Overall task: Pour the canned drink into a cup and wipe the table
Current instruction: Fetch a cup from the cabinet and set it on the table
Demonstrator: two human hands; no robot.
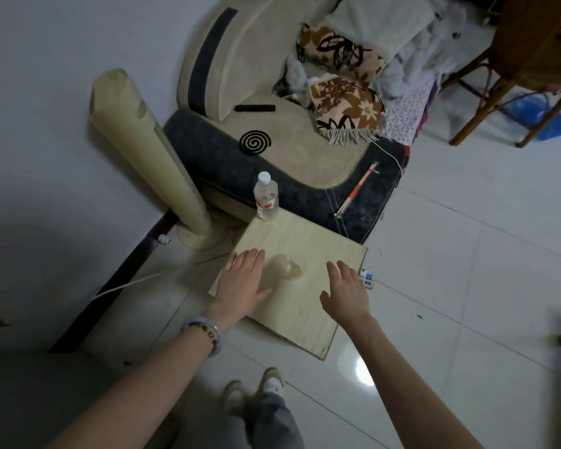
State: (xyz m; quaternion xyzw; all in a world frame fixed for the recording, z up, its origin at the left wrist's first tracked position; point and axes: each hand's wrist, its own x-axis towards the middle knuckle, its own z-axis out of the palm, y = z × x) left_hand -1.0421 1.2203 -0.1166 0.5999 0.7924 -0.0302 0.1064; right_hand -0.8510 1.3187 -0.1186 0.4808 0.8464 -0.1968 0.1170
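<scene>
A small pale wooden table stands on the tiled floor below me. A clear plastic cup sits near its middle and is hard to make out against the wood. At the table's far corner stands a clear plastic bottle with a white cap and a red label. My left hand hovers flat over the table's left side, fingers apart, just left of the cup. My right hand hovers over the right side, fingers spread, holding nothing. No can and no cloth are in view.
A beige tower fan leans beside the wall at the left. Behind the table is a beige and grey sofa with cushions, a mosquito coil and a red stick. A power strip lies at the table's right edge. A wooden chair stands far right.
</scene>
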